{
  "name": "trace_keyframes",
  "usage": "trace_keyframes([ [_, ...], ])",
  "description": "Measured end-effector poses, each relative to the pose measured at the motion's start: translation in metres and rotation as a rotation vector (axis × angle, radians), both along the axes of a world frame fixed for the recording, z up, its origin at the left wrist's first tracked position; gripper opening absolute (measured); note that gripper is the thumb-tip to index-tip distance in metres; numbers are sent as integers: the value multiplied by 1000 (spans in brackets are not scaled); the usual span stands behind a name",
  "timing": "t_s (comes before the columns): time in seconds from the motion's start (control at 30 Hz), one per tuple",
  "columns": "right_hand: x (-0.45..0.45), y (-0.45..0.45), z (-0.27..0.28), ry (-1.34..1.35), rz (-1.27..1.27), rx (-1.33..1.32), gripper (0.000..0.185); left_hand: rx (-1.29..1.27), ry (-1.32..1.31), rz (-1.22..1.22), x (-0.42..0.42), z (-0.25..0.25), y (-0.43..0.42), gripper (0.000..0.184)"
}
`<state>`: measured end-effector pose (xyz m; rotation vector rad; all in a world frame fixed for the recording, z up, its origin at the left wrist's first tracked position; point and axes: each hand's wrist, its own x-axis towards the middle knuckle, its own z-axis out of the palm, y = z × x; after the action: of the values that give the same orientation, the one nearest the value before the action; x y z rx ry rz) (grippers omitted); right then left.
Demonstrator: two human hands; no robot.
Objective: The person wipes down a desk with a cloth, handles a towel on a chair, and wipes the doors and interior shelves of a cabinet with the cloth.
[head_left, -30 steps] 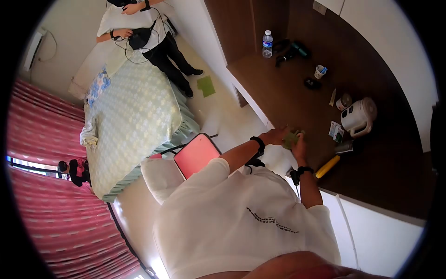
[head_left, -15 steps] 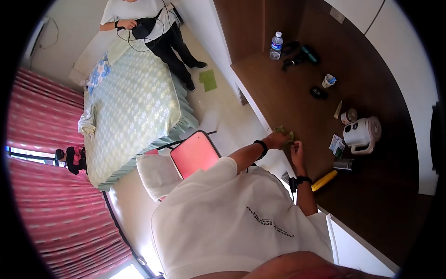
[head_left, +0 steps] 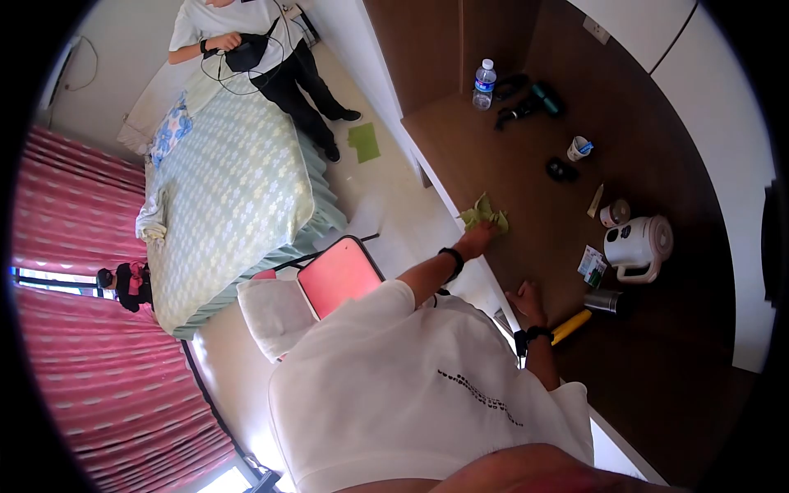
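Bunching loosely on the desk point(head_left: 444, 135), the cloth point(head_left: 482, 210) is being held under the left hand's point(head_left: 477, 239) part-curled fingers, while the half-open right hand point(head_left: 530, 302) is being rested by the edge, seemingly empty. Even contact is being best served by flattened folds; writing on bottle point(head_left: 484, 87), card point(head_left: 592, 266) and shirt point(head_left: 370, 370) is being lost to blur.

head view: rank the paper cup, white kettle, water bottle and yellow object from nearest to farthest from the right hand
From the right hand:
1. yellow object, just to the right, beside the wrist
2. white kettle, farther along on the right
3. paper cup, well ahead on the desk
4. water bottle, at the desk's far left end
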<state>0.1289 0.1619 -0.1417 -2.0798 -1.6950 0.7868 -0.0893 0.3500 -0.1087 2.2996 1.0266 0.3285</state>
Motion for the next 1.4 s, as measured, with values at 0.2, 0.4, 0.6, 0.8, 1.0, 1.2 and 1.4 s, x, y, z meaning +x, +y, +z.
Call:
trace_keyframes([
  [0.2,1,-5,-6,59,8,33,50,-76,110,-207,16,12,-25,53],
  [0.4,-3,-1,14,68,-33,-8,50,-151,111,-324,4,13,-3,50],
  [0.6,-6,0,14,49,-14,-4,50,-86,123,-39,-31,-32,51,45],
  [0.8,-4,0,8,27,-43,-65,50,-3,46,-20,-15,-24,20,55],
  [1.0,2,-4,-15,71,10,53,52,-118,81,-383,15,-23,-22,62],
  [1.2,-2,-2,5,-24,-15,-18,51,-79,119,-253,-14,13,-7,64],
  [1.4,-3,1,7,1,-30,-53,52,-116,245,43,-55,0,61,47],
])
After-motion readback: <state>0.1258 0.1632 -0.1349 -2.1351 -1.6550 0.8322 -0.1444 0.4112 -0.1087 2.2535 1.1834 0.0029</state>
